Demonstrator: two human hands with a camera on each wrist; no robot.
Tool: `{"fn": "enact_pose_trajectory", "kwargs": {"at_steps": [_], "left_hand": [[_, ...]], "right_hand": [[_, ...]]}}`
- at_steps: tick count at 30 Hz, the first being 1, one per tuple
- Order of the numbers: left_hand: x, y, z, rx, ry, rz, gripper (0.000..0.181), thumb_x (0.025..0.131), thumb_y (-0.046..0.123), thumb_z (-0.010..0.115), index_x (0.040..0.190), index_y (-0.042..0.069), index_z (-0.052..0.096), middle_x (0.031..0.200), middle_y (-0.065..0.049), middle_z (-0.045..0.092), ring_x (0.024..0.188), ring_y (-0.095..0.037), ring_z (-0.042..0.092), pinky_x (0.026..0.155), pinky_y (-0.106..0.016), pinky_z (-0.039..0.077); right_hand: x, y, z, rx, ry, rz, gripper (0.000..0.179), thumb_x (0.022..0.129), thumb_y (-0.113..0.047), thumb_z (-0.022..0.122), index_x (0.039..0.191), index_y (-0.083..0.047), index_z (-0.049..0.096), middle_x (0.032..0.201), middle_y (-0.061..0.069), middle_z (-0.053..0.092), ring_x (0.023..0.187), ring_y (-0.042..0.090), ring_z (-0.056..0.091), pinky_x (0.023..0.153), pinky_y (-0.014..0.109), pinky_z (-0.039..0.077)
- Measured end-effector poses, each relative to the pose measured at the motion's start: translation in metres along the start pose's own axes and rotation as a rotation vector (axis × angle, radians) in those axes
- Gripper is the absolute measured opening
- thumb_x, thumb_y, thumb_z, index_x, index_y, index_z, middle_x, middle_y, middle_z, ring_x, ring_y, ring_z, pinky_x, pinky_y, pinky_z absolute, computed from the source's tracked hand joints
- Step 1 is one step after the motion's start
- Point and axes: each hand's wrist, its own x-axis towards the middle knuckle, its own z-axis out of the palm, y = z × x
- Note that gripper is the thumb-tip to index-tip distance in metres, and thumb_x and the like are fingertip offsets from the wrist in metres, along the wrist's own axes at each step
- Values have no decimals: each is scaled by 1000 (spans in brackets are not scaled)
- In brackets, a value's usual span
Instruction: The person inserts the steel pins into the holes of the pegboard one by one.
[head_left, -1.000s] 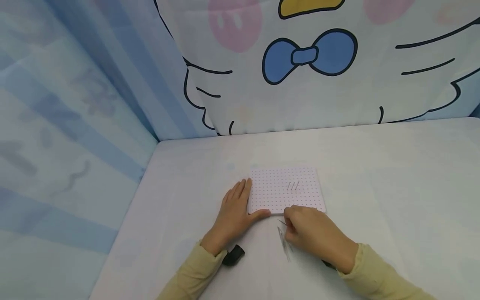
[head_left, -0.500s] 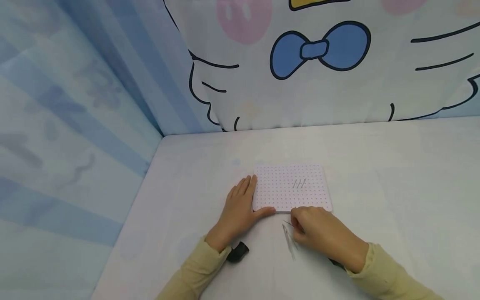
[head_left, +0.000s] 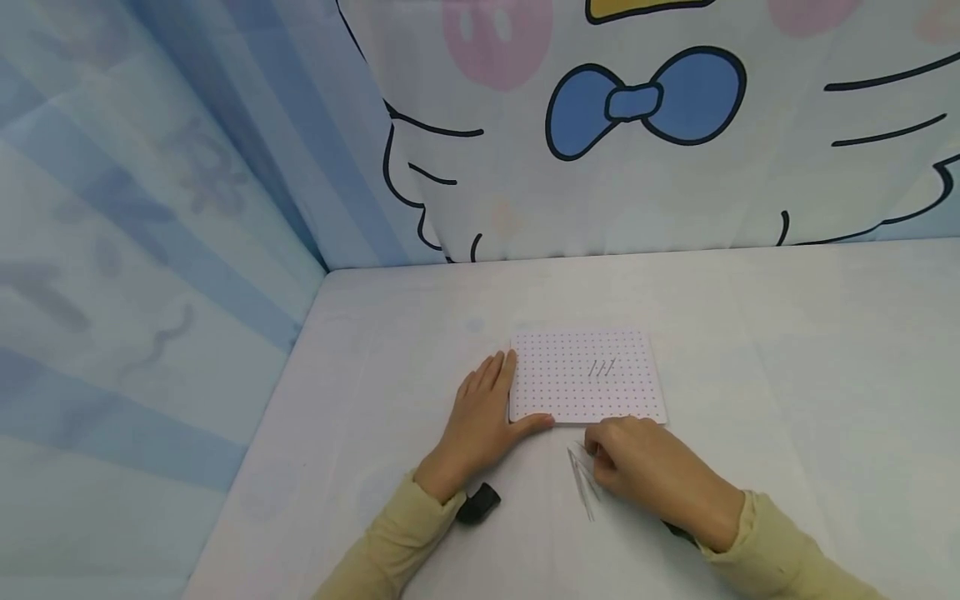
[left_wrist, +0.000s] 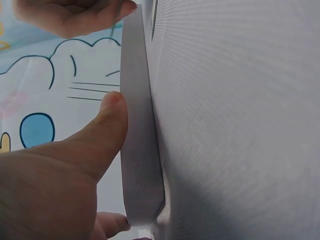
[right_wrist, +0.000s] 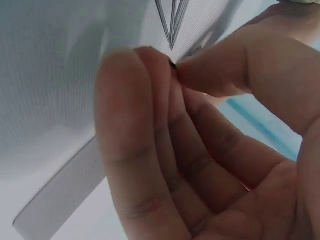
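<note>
A white board (head_left: 555, 383) with rows of small dots lies on the table, and three thin metal needles (head_left: 602, 368) show as slanted lines on it. My left hand (head_left: 480, 417) rests with straight fingers along its left edge, the thumb touching the front edge (left_wrist: 140, 125). Just in front of the board, my right hand (head_left: 648, 462) pinches a thin needle between thumb and fingers. Only a short dark bit of that needle (right_wrist: 172, 64) shows in the right wrist view. Several loose needles (head_left: 581, 483) lie on the cloth beside the right hand.
A white cloth (head_left: 787, 375) covers the table. Behind it hangs a printed curtain (head_left: 675, 192) with a blue bow, and a blue-striped curtain (head_left: 150, 292) closes off the left. A small black device (head_left: 478, 504) sits at the left wrist.
The head view has shifted slightly, moving the whole scene a little rightward. The pinched needle's end stuck out left of the right hand earlier and is barely visible now. Left hand stays on the board.
</note>
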Motion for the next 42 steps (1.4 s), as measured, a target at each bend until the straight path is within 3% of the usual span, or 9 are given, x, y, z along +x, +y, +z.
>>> {"fn": "enact_pose_trajectory", "kwargs": {"at_steps": [5,10,17,26,42], "left_hand": [[-2,0,1,-17,-2,-5,104,85,62,66,158,5,20,164,-14,22,152,-31,18,123,-50,15],[-1,0,0,-11,-2,1,103,85,63,66,158,5,20,164,-14,21,152,-31,18,123,-50,16],[0,-2,-1,-8,-9,-15,103,86,63,65,159,6,19,165,-13,20,153,-30,17,123,-49,15],[2,-2,-1,2,-15,-19,104,85,63,65,159,7,18,165,-12,20,153,-29,16,124,-48,14],[-2,0,0,-11,-2,-3,102,86,61,66,159,7,20,165,-13,20,152,-30,17,123,-50,15]], "right_hand": [[-2,4,-4,17,99,-73,19,74,4,68,71,-13,60,62,-11,50,56,1,42,52,19,39],[0,10,-14,52,137,-101,23,75,5,69,71,-16,58,63,-13,52,58,-2,44,52,19,42],[2,15,-24,74,142,-82,21,78,2,73,74,-16,64,69,-13,59,63,-1,51,56,20,47],[5,21,-33,133,216,-19,10,82,1,75,83,-9,72,79,-4,71,69,7,66,61,26,56],[12,47,-39,169,384,9,7,81,2,75,83,-4,72,81,7,74,70,16,71,64,30,59]]}}
